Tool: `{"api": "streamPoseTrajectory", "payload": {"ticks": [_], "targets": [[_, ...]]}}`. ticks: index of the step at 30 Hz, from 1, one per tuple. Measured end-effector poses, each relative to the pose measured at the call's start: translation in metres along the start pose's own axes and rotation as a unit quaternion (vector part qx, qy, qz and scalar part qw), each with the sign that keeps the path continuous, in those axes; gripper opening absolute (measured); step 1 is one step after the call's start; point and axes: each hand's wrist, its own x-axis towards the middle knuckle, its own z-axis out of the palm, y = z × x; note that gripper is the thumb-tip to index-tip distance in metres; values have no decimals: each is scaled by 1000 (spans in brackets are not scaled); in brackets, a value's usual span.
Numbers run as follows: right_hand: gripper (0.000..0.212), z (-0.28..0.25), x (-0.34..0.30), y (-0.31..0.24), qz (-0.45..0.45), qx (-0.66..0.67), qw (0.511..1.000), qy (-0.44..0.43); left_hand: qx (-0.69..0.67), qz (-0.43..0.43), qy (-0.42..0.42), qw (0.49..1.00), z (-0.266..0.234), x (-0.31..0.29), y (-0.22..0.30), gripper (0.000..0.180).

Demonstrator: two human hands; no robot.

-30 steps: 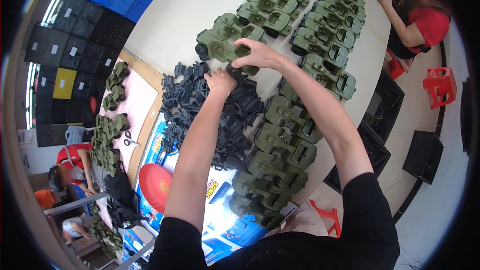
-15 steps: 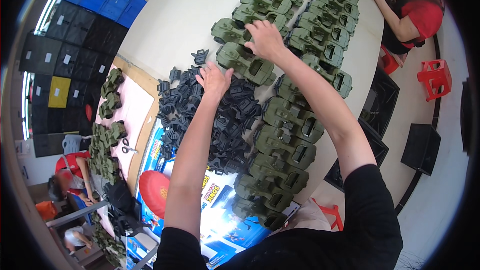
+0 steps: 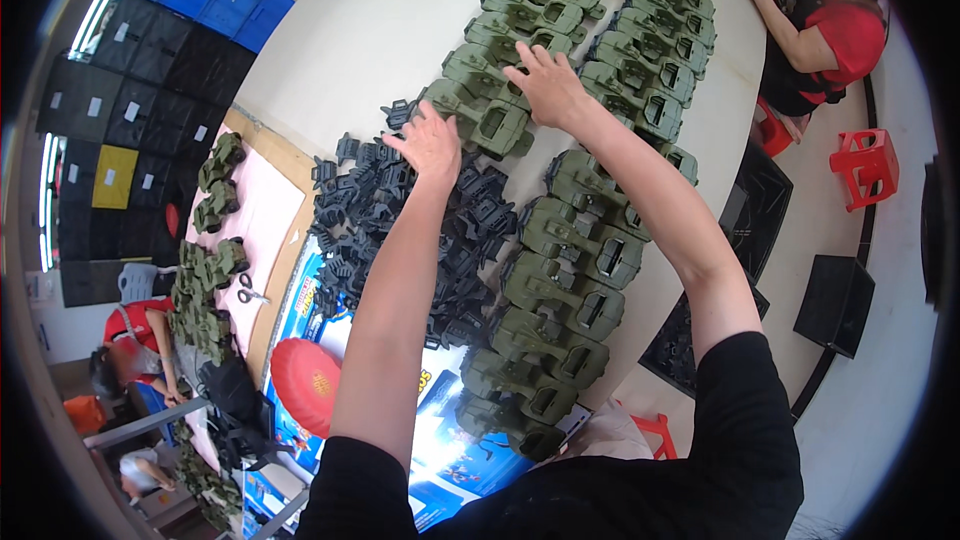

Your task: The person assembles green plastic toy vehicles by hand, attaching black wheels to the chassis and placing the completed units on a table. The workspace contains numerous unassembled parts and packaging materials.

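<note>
My left hand is open with fingers spread, over the far edge of a heap of dark grey plastic parts. Just beyond its fingertips lies the nearest green toy vehicle shell of the middle row. My right hand, fingers apart and holding nothing, hovers at that row's right side, its fingertips over or against a shell; contact is hard to tell. More green shells run in a row toward my body, right of the heap. Another row of shells stretches away at the far right.
A red scalloped dish lies on a bright printed sheet. Scissors rest on the side table with darker green pieces. Across the table sits a co-worker in a red shirt. Red stools and black crates stand right.
The two nearest shells of the middle row now sit closer in line with the others. My right hand has shifted right and slightly nearer; my left hand has moved slightly farther away.
</note>
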Motion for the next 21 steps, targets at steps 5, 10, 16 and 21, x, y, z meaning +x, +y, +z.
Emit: {"api": "streamPoseTrajectory", "payload": {"ticks": [5,10,16,21], "targets": [[18,-21,-9,-45,-84,102,991,12,-48,13,9,999,-33,-34,-8,73],[22,-21,-32,-59,-59,90,991,-75,-310,111,137,934,-119,-172,-27,35],[32,-114,-73,-187,-52,459,877,-134,-338,38,26,940,-151,-413,-102,21],[32,-128,-125,-309,-149,502,789,-322,-330,-237,-42,913,-135,-549,-163,21]]}}
